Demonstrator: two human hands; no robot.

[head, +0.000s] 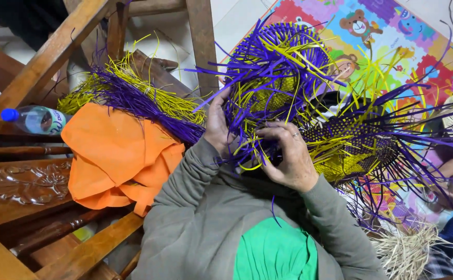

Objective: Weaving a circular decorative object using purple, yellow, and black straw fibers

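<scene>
Weaving is what fills the middle of the view: a half-made basket (276, 72) of purple and yellow strips sits up in front of the person's chest, held between both hands. Its body is a rounded, tightly plaited dome, mostly purple on the crown with yellow bands showing lower down, and loose strip ends spray out from it in every direction like a burst. The left hand (217, 126) cups the basket's left flank, thumb and palm pressed against the weave, its grip closed on the work. The right hand (287, 155), a ring on one finger, lies over the lower edge with the fingers curled down into a tangle of strips, clamped on them.

Just right of the hands a second woven piece (359, 142) lies flatter, a dark purple and yellow checker panel, its own long ends fanning out across the colourful play mat (392, 31) on the floor. To the left, a bundle of loose purple and yellow strips (128, 93) rests on an orange cloth (117, 155) draped over wooden furniture (50, 52). A plastic bottle with a blue cap (33, 119) lies on its side at the far left.
</scene>
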